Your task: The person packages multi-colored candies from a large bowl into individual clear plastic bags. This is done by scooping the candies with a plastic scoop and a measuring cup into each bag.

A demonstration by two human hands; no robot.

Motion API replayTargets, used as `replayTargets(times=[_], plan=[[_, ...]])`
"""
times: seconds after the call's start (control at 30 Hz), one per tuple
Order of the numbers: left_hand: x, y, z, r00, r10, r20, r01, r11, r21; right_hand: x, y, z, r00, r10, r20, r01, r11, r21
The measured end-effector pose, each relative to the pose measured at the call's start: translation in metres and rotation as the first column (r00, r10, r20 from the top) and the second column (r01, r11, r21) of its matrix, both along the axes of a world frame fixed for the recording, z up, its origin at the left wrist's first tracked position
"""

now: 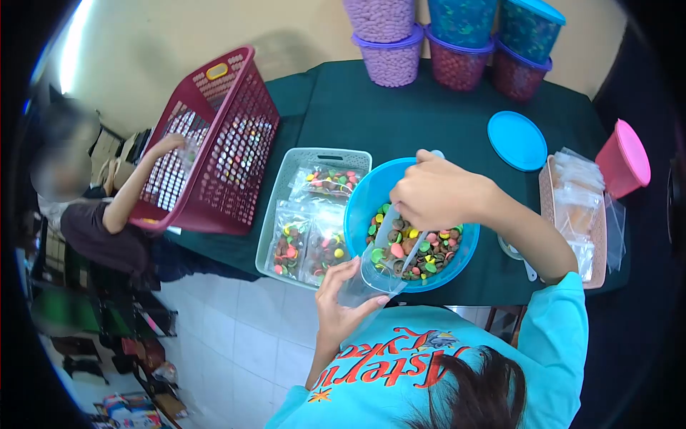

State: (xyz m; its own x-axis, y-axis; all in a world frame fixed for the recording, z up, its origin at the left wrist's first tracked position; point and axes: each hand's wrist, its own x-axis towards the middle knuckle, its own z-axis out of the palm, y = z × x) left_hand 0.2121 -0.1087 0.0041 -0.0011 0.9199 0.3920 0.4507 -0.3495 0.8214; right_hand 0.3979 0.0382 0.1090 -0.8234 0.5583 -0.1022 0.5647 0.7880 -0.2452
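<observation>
Over the blue bowl (468,256) of brown, green, yellow and pink candies (429,266), my right hand (436,189) is closed on a clear scoop (411,247) that holds some of the candies. The scoop's lower end is at the mouth of a clear plastic bag (366,282). My left hand (339,304) grips this bag at the bowl's near left edge, with thumb and fingers on its sides. Left of the bowl, a pale green basket (268,207) holds several filled bags (289,247).
A maroon basket (246,143) stands on the left, with a co-worker's hand (168,145) reaching in. Stacked tubs (389,57) stand at the back. A blue lid (516,141), a pink basket of bags (597,257) and a pink-lidded tub (622,161) are on the right.
</observation>
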Motion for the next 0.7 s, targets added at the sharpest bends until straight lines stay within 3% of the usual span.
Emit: replayTargets(times=[0.07,0.13,0.2,0.4,0.53,0.7], plan=[[0.000,0.006,0.002,1.000,-0.019,-0.009,0.019,1.000,-0.001,-0.011,-0.014,0.018,0.984,0.016,0.177,-0.043,0.987,0.152],[0.000,0.011,0.008,0.999,-0.005,-0.049,0.007,0.999,0.033,-0.021,-0.031,0.028,0.985,-0.009,0.174,-0.028,0.978,0.209],[-0.004,0.017,0.007,0.997,-0.045,-0.062,0.046,0.999,0.028,-0.034,-0.048,0.035,0.951,-0.028,0.309,-0.099,0.917,0.387],[-0.020,0.030,-0.005,0.989,-0.141,-0.039,0.140,0.990,-0.027,-0.048,-0.067,0.049,0.903,-0.141,0.406,-0.058,0.896,0.440],[-0.027,0.040,-0.012,0.974,-0.220,0.049,0.222,0.974,-0.054,-0.043,-0.067,0.049,0.898,-0.280,0.339,0.105,0.886,0.452],[-0.033,0.047,-0.013,0.944,-0.299,0.137,0.309,0.949,-0.065,-0.009,-0.056,0.051,0.906,-0.405,0.119,0.345,0.872,0.346]])
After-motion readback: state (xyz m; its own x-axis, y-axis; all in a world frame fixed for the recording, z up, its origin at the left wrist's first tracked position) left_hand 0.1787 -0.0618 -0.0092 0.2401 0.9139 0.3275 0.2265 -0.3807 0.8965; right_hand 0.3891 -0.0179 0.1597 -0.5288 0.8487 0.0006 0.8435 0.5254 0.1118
